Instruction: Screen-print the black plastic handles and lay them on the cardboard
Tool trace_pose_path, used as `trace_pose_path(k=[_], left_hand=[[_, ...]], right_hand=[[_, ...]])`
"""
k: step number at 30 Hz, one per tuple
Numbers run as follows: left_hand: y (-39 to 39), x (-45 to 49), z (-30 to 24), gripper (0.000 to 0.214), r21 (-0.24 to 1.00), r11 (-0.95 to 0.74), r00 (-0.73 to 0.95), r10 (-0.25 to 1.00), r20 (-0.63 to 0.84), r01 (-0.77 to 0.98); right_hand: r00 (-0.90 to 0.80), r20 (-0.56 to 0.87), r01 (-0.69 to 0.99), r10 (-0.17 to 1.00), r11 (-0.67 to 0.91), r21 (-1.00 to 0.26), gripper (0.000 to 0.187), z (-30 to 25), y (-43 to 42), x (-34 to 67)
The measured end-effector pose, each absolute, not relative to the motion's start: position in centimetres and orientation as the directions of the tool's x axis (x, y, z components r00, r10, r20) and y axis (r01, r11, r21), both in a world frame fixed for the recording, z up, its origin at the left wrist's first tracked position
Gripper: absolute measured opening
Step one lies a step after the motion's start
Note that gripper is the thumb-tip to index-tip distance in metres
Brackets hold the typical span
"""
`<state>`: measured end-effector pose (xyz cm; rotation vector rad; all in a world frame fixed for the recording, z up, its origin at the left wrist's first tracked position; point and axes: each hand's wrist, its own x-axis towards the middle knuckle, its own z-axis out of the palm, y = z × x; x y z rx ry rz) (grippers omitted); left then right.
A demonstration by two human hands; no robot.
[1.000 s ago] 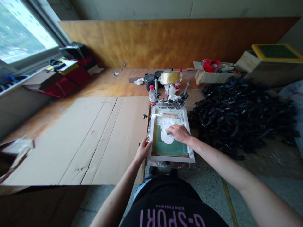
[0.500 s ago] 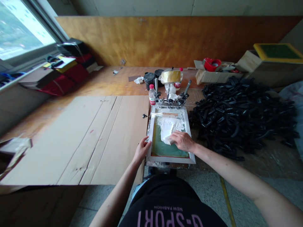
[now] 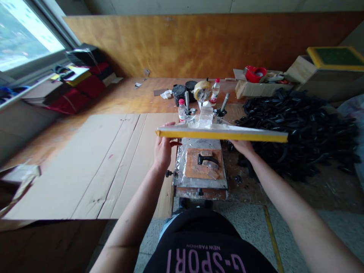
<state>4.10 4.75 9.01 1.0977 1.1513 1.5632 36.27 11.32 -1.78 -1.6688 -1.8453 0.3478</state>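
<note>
The screen printing frame is tilted up and seen nearly edge-on, its near edge covered with a yellow strip. My left hand grips its left end, with fingertips above and thumb below. At the right, my right hand reaches under the raised frame. Its fingers are hidden, so I cannot tell whether it holds anything. Below the frame, a black curved plastic handle lies on a brown pad fixed to the metal base plate.
A large heap of black plastic parts lies to the right. Flat cardboard covers the table at left. Behind the press stand black tubs, a roll of tape and red-capped bottles. A knob sticks out at left.
The frame has swung up from lying flat, uncovering the pad and the black handle. My left hand has risen with it. My right hand has left the white ink's surface and gone under the frame.
</note>
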Motion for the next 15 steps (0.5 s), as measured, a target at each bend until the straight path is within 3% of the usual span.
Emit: trace_pose_path(k=[3,5,7,8,9,11,13,15], left_hand=[[5.9,5.5,9.8,0.052,0.952,-0.198,-0.265,0.955,0.134,-0.235],[4.5,6.8,8.1,0.054,0.951,-0.115,-0.281,0.959,0.031,-0.286],[1.6,8.5,5.0,0.056,0.937,0.17,-0.137,0.966,-0.22,-0.304],[-0.1,9.3,3.2,0.058,0.888,0.376,0.018,0.923,-0.385,-0.266],[-1.7,9.8,1.5,0.059,0.822,0.52,0.125,0.854,-0.505,-0.233],[-4.1,9.9,-1.5,0.057,0.744,0.63,0.199,0.777,-0.598,-0.223],[-4.7,7.9,-3.6,0.055,0.764,0.623,0.102,0.781,-0.615,-0.165],[-3.8,3.9,-5.2,0.057,0.816,0.568,-0.086,0.823,-0.562,0.108]], right_hand=[[-0.262,0.094,0.83,0.96,0.274,-0.485,0.022,-5.8,7.8,33.1],[-0.275,0.009,0.867,0.962,0.251,-0.431,0.015,-6.8,5.8,30.1],[-0.169,-0.026,0.881,0.985,0.14,-0.453,0.01,-6.6,4.0,27.5],[-0.123,-0.017,0.867,0.992,0.099,-0.489,0.01,-6.1,3.1,26.4],[-0.118,0.01,0.837,0.993,0.105,-0.538,0.01,-5.7,2.2,25.5],[-0.256,0.099,0.731,0.962,0.26,-0.631,0.009,-4.9,0.6,24.7],[-0.382,0.176,0.642,0.907,0.397,-0.656,0.01,-4.7,-0.3,26.0],[-0.262,0.178,0.761,0.949,0.316,-0.566,0.008,-5.3,-0.5,29.6]])
